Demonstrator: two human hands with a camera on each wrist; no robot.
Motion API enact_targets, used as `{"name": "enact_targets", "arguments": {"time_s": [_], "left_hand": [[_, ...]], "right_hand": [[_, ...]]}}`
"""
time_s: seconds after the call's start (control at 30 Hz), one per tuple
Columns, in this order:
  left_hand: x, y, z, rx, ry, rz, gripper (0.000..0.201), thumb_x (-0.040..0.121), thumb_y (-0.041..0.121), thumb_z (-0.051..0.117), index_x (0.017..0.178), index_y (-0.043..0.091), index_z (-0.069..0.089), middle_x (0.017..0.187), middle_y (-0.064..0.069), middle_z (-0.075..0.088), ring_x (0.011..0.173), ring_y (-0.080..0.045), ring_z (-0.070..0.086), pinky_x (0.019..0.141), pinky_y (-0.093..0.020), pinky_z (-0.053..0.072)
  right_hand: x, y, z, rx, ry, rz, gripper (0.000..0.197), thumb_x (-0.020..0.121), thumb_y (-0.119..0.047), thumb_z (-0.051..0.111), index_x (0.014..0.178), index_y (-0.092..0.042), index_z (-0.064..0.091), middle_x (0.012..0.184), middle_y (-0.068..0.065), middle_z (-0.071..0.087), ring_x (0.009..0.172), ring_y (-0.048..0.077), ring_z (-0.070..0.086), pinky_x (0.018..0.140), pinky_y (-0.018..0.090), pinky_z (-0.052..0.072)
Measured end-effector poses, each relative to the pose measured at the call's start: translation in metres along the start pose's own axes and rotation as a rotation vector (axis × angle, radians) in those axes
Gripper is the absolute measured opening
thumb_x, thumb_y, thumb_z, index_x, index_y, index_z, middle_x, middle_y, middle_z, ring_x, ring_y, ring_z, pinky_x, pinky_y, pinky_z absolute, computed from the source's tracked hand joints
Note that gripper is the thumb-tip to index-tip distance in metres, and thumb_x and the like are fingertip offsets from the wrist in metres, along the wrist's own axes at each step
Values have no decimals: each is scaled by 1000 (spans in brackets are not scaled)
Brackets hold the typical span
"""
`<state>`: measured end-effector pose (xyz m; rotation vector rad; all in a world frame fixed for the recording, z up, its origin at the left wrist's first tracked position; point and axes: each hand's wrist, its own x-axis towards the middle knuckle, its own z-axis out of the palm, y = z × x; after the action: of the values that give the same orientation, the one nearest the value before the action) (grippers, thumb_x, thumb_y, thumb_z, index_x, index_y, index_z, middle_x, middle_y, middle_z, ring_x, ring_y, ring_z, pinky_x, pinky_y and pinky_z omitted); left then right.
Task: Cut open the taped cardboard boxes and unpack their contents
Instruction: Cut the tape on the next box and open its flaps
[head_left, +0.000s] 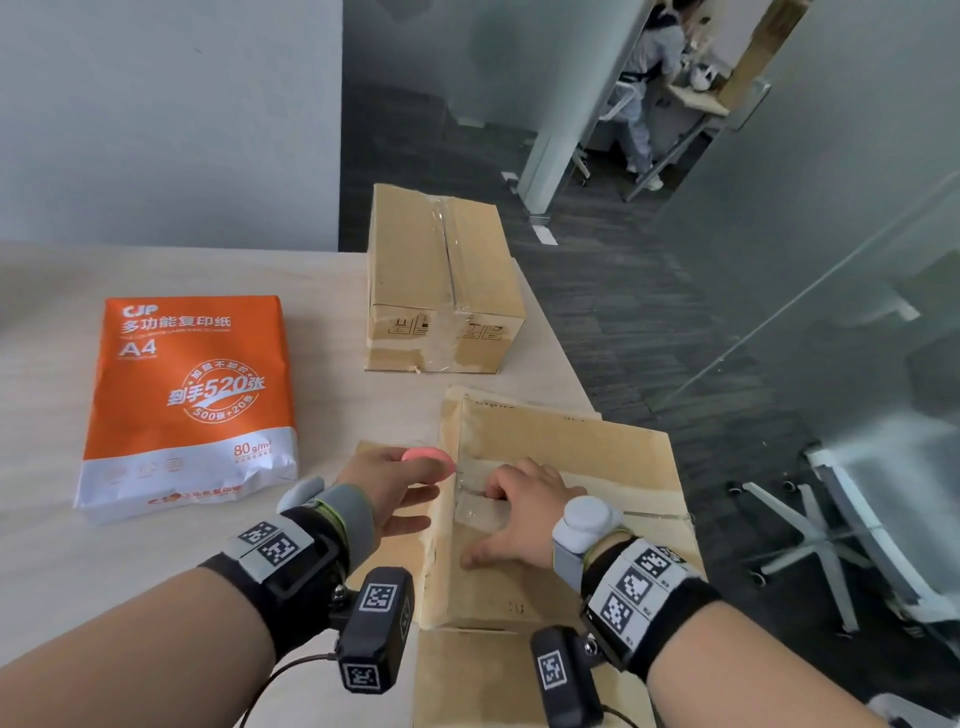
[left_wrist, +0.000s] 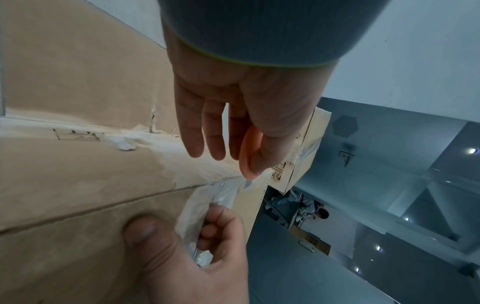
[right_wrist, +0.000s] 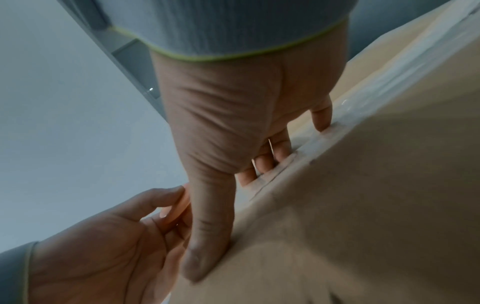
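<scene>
The near cardboard box (head_left: 582, 447) lies at the table's right edge with a flap spread toward the left. My left hand (head_left: 400, 488) pinches a round pink cutter (head_left: 428, 460) between thumb and forefinger; the small blade (left_wrist: 248, 184) points at the box's taped seam. My right hand (head_left: 514, 499) rests on the box top, thumb pressed on the cardboard, fingers curled round a loose strip of clear tape (left_wrist: 207, 205). A second box (head_left: 441, 280), taped along its middle, stands farther back. An orange A4 paper ream (head_left: 192, 400) lies on the left.
The pale wooden table (head_left: 322, 415) ends just right of both boxes. A white office chair (head_left: 857, 545) stands on the dark floor to the right, beside a glass wall. A person (head_left: 644, 88) stands far off in another room.
</scene>
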<state>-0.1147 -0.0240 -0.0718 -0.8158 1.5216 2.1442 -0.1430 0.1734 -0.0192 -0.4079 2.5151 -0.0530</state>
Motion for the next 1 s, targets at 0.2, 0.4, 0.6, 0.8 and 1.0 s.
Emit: {"name": "enact_targets", "arguments": {"time_s": [0.2, 0.4, 0.6, 0.8, 1.0], "left_hand": [[2, -3, 2, 32, 3, -34, 32, 77, 16, 85, 106, 15, 72, 102, -4, 70, 89, -18, 68, 60, -32, 58], [5, 1, 5, 116, 31, -27, 38, 75, 18, 86, 109, 11, 71, 111, -7, 73, 107, -17, 67, 63, -38, 62], [7, 6, 6, 212, 26, -32, 38, 68, 20, 88, 102, 7, 75, 109, -9, 75, 106, -20, 68, 63, -40, 63], [4, 9, 7, 224, -3, -68, 45, 68, 17, 86, 108, 2, 71, 106, -9, 76, 105, -23, 69, 64, -43, 63], [2, 12, 13, 249, 8, -82, 57, 66, 17, 85, 117, 0, 66, 114, -12, 72, 109, -21, 66, 64, -43, 63]], "right_hand": [[15, 0, -1, 42, -92, -8, 56, 51, -82, 75, 71, -38, 47, 106, -6, 40, 110, 19, 38, 98, 39, 42], [15, 6, 4, 148, -48, -27, 53, 52, -76, 81, 73, -35, 54, 108, -7, 41, 112, 18, 38, 99, 38, 41], [11, 5, 4, 166, -38, -29, 53, 55, -74, 81, 81, -34, 58, 109, -8, 41, 113, 18, 38, 97, 35, 41], [10, 7, 5, 175, -36, -42, 59, 55, -76, 79, 93, -34, 64, 115, -8, 42, 117, 17, 38, 101, 36, 40], [10, 8, 4, 194, -37, -45, 68, 55, -76, 79, 105, -32, 68, 116, -9, 41, 118, 16, 38, 104, 37, 40]]}}
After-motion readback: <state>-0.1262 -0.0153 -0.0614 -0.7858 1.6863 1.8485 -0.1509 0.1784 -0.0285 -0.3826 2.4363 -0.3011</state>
